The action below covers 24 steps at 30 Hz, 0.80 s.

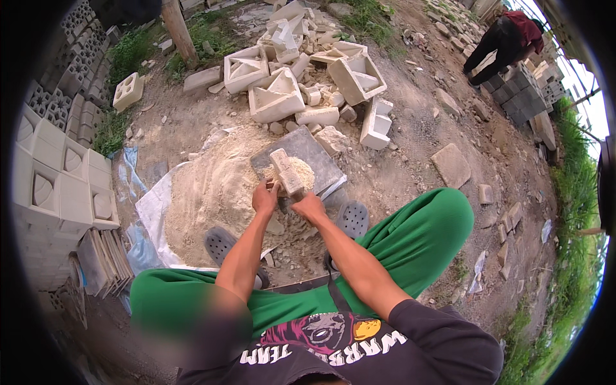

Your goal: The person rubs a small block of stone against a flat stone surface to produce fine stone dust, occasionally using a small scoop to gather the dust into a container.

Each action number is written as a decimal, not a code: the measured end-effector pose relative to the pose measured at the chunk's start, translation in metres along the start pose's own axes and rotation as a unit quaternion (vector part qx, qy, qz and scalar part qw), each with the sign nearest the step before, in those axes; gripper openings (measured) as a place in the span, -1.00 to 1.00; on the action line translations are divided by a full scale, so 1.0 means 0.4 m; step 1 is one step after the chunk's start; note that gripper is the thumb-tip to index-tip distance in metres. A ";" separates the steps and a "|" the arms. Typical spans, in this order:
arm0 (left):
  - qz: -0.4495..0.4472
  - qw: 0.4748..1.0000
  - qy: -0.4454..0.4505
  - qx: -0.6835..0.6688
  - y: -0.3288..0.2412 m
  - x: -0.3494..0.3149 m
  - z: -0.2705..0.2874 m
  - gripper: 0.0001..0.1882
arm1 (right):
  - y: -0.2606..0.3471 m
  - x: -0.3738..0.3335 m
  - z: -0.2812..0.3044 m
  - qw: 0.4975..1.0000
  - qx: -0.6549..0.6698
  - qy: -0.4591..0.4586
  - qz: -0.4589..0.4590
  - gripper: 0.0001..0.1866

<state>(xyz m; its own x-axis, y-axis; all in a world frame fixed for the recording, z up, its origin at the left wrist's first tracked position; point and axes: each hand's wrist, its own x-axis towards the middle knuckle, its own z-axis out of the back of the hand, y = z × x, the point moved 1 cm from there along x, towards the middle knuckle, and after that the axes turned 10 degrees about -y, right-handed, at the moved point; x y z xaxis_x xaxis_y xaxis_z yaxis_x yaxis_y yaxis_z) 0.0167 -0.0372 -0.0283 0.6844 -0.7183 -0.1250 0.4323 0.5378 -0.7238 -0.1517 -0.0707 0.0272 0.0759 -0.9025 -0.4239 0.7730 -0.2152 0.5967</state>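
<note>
Where sand [212, 192] heaps outdoors, a grey slab [314, 160] under both hands' mallet [287, 171].

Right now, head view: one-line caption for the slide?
Seated person grips a dusty mallet with left hand and right hand over a flat slab on a pale powder heap.

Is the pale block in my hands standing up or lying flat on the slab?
Tilted up, not flat. The pale block rises on end over the grey slab, gripped low by the left hand and right hand.
</note>
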 end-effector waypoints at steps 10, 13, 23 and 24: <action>-0.150 0.968 0.097 0.176 -0.109 -0.027 0.020 -0.47 | -0.115 0.094 -0.050 0.986 0.147 0.024 -0.075 -0.48; -0.149 0.961 0.080 0.217 -0.007 -0.011 0.077 -0.46 | -0.019 0.011 -0.024 0.940 0.295 0.110 -0.133 -0.61; -0.063 0.982 0.043 0.173 -0.038 -0.034 0.044 -0.46 | -0.148 0.052 -0.084 0.868 0.431 0.110 -0.219 -0.74; -0.063 0.982 0.043 0.174 -0.034 -0.030 0.045 -0.46 | -0.148 0.052 -0.086 0.868 0.432 0.111 -0.220 -0.74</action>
<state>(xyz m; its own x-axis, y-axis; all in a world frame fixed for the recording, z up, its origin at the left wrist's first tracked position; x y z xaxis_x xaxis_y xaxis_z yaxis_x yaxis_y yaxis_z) 0.0130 -0.0280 -0.0049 0.5671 -0.8154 -0.1165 0.6953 0.5497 -0.4631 -0.1741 -0.0641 -0.0405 0.0866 -0.5896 -0.8031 0.0053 -0.8058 0.5922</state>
